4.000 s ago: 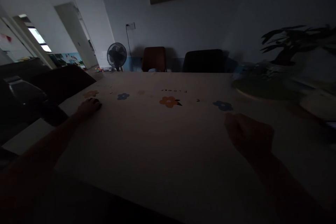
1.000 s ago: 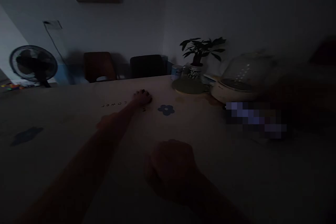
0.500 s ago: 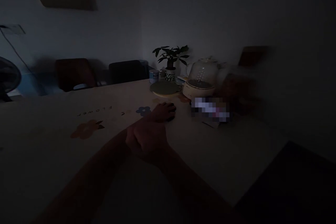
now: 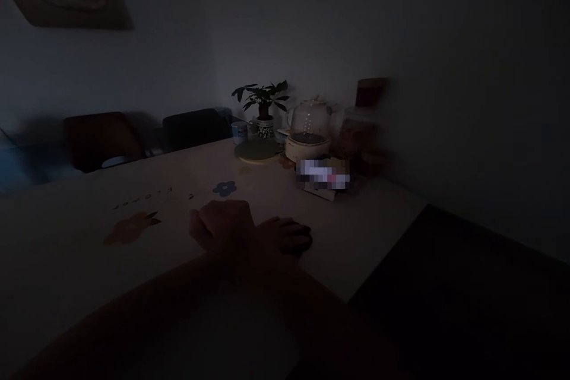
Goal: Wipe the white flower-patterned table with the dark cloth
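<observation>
In the dim light my forearms cross over the pale tablecloth printed with flowers. My left hand reaches to the right, palm down, with its fingers laid out and slightly bent. A dark patch lies under its fingertips; whether that is shadow or an object, I cannot make out. Across the left wrist comes my right arm, and my right hand is closed in a fist to the left of the left hand. I see nothing in the fist. A blue printed flower lies just beyond it.
Farther back stand a glass kettle on a white base, a round green mat, a potted plant and a can. A blurred-out item lies on the right. Behind the table are two chairs.
The view has swung right, shifting the background leftward. My left hand has come nearer and lower, and the right fist has moved left and slightly up, away from the left forearm's middle toward the wrist.
</observation>
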`<state>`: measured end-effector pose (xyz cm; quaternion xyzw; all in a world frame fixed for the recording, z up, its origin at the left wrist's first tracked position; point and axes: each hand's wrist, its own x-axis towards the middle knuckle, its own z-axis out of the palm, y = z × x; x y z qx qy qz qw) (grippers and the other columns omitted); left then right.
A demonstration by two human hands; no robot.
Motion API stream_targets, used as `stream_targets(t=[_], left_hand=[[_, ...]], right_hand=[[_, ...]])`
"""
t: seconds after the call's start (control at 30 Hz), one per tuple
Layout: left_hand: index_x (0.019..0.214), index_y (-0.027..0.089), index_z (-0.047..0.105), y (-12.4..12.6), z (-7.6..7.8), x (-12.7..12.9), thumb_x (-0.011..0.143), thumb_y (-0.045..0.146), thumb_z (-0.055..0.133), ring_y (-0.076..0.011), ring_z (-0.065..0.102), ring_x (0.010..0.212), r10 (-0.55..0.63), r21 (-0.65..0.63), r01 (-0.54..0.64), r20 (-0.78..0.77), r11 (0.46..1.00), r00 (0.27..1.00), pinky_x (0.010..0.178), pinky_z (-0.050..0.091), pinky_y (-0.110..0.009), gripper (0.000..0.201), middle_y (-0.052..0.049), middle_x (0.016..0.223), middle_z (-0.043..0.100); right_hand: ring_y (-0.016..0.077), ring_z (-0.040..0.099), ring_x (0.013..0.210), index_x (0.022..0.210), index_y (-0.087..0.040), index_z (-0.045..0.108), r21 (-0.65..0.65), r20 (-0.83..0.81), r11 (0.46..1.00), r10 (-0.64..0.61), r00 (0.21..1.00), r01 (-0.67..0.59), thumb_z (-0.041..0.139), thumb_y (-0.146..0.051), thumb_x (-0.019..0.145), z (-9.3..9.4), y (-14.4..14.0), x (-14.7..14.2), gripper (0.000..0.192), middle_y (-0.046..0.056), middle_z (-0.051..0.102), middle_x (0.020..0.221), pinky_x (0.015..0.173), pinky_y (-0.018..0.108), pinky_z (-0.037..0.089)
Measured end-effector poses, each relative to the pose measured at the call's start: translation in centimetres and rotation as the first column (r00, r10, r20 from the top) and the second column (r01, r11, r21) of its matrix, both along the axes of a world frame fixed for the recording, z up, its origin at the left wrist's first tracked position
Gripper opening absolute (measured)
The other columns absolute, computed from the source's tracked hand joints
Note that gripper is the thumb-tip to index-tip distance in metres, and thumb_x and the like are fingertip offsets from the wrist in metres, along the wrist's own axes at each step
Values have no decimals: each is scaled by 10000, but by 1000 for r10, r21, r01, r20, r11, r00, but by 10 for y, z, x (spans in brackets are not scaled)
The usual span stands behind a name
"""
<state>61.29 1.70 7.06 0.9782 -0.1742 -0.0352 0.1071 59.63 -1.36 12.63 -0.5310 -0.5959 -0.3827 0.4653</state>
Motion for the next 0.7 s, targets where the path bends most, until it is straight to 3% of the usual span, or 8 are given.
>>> stream_targets(t=[0.13,0.27,0.4,0.53,0.7], left_hand=[[1521,319,372,-7,6,-3,985,457,408,-263,258,1509,136,-44,-136,-5,990,991,1236,216,-500,555,-47,1622,307],[1515,273,368,-2,17,24,985,388,380,-267,274,1499,297,-6,-297,-2,955,955,1224,229,-515,542,-68,1628,291],[1491,258,388,20,22,67,1001,370,325,-271,294,1477,348,44,-350,53,936,936,1192,263,-531,506,-77,1613,321],[1460,293,422,49,18,104,998,400,333,-296,291,1459,424,83,-429,80,899,902,1159,277,-575,482,-62,1609,317],[1358,271,518,79,11,127,1000,369,301,-323,364,1394,571,67,-580,116,812,812,1113,291,-635,430,-98,1541,399]], right_hand=[[77,394,507,609,-195,351,-136,23,990,-20,1000,23,376,-247,984,0,-1,-3,379,-40,439,536,536,260,252],[85,439,542,610,-195,366,-281,58,958,-41,997,56,404,-324,1000,3,-1,-2,413,-26,475,563,524,258,248],[87,462,529,600,-191,415,-294,31,955,-10,999,19,428,-344,985,4,0,0,415,-22,487,558,504,258,251],[105,524,605,694,-189,529,-394,53,919,-4,999,24,443,-323,992,-1,6,3,338,-11,562,653,563,258,347],[111,476,565,671,-200,525,-464,140,879,-49,989,109,486,-280,1003,-14,15,10,344,-47,466,550,620,266,408]])
